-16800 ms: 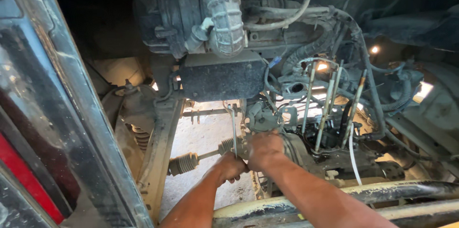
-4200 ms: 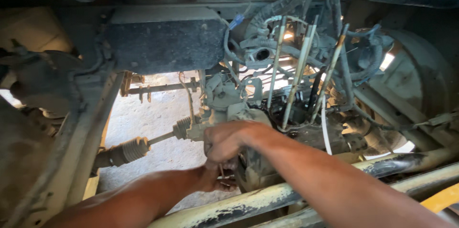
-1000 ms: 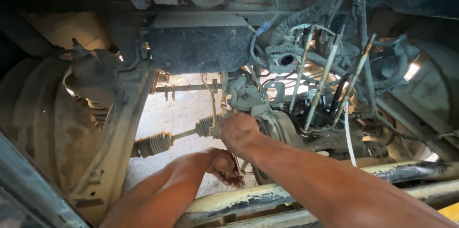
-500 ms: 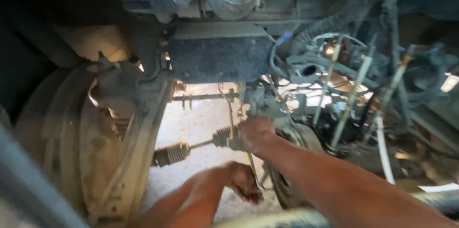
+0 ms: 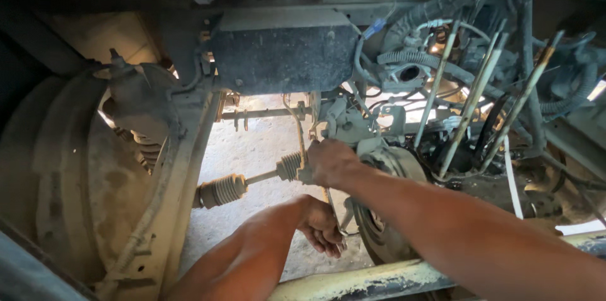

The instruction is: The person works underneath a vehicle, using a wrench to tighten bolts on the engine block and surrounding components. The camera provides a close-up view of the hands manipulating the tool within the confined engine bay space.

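Nearest, at 6 o'clock, a dusty yellowish frame rail (image 5: 353,283) crosses the bottom. Just above it the left hand (image 5: 320,226) curls its fingers around a slim metal wrench (image 5: 334,211), which runs up toward the right hand (image 5: 329,162). That hand is clenched over the inner end of the drive shaft (image 5: 259,178), beside its ribbed rubber boot (image 5: 290,166); a second boot (image 5: 219,191) sits at 9 o'clock of it, near the frame member. The round gearbox housing (image 5: 388,168) lies just right of the hands. Farther off, at 12 o'clock, hangs a dark rectangular box (image 5: 284,55), with hoses and thin rods (image 5: 486,96) at 2 o'clock.
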